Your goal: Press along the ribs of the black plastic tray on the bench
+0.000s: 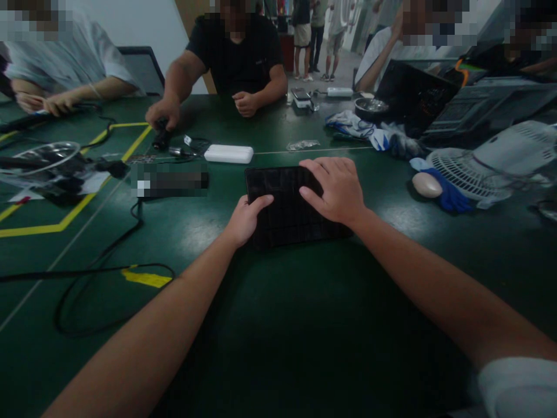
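Observation:
A flat black tablet (pixel 282 215) is in front of me at the middle of the green table, its dark face up. My left hand (pixel 247 219) grips its left edge, with the thumb lying over the face and the other fingers hidden underneath. Over the upper right part of the tablet lies my right hand (pixel 337 188). Its thumb rests on the face and its fingers reach across the far edge, closed around that corner. Just beyond the tablet lies a white oblong device (pixel 228 154).
Left lie a power strip (pixel 174 181), a looping black cable (pixel 65 302) and yellow tape (pixel 104 186). Right are a white fan (pixel 500 162), a beige mouse (pixel 427 185), gloves (pixel 365 130) and a laptop (pixel 413 96). Across the table a person's hand (pixel 164 111) holds a black object.

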Motion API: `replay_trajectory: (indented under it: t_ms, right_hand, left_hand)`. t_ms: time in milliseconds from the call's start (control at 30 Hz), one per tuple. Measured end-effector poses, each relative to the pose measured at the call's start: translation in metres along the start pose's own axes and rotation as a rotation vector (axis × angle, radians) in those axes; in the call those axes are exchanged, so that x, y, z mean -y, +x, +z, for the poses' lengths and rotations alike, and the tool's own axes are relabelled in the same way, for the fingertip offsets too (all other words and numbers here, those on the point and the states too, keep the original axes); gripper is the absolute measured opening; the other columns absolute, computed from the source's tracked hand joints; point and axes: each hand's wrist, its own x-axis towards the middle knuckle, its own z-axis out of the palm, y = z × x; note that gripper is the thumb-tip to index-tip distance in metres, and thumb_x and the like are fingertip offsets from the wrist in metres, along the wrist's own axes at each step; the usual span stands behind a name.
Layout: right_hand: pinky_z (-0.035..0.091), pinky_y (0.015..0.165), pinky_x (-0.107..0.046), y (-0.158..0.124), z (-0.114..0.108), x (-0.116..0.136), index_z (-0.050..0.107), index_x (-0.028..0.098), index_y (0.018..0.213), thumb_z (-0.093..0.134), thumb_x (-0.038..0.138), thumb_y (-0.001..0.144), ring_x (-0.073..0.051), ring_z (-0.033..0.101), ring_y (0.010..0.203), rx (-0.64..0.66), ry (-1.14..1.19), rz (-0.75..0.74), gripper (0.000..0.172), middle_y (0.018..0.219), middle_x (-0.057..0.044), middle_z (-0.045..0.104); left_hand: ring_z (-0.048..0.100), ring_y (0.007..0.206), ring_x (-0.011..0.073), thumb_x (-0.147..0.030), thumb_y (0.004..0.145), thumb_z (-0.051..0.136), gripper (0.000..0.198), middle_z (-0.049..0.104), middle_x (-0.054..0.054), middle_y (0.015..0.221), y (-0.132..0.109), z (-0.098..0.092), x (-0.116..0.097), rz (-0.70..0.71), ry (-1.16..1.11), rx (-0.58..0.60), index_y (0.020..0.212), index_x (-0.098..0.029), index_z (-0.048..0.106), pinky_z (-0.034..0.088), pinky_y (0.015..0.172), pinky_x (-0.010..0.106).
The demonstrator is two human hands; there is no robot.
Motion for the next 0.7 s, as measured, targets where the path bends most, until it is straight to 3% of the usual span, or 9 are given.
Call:
replay_trajectory:
  t_ms: [400, 700]
  right_hand:
    - [0.031, 0.1, -0.046, 0.0003, -0.0017, -0.001, 0.054, 0.02, 0.139, 0.055, 0.049, 0.085, -0.031, 0.053, 0.114, 0.031, 0.033, -0.01, 0.061, 0.123, -0.01, 0.063]
    - [0.031, 0.099, -0.045, 0.0003, -0.0005, -0.0009, 0.055, 0.02, 0.138, 0.051, 0.047, 0.089, -0.031, 0.053, 0.113, 0.017, 0.024, -0.005, 0.056, 0.122, -0.01, 0.064]
  left_hand:
    - [0.071, 0.105, 0.0364, -0.049, 0.068, 0.076, 0.042, 0.077, 0.012, 0.104, 0.002, -0.0022, 0.002, 0.003, 0.015, 0.019, 0.094, -0.017, 0.073, 0.057, 0.093, 0.047]
    - [0.071, 0.103, 0.0363, -0.05, 0.068, 0.076, 0.042, 0.076, 0.012, 0.101, 0.0026, -0.0028, 0.003, 0.001, 0.027, 0.011, 0.094, -0.017, 0.072, 0.057, 0.092, 0.047]
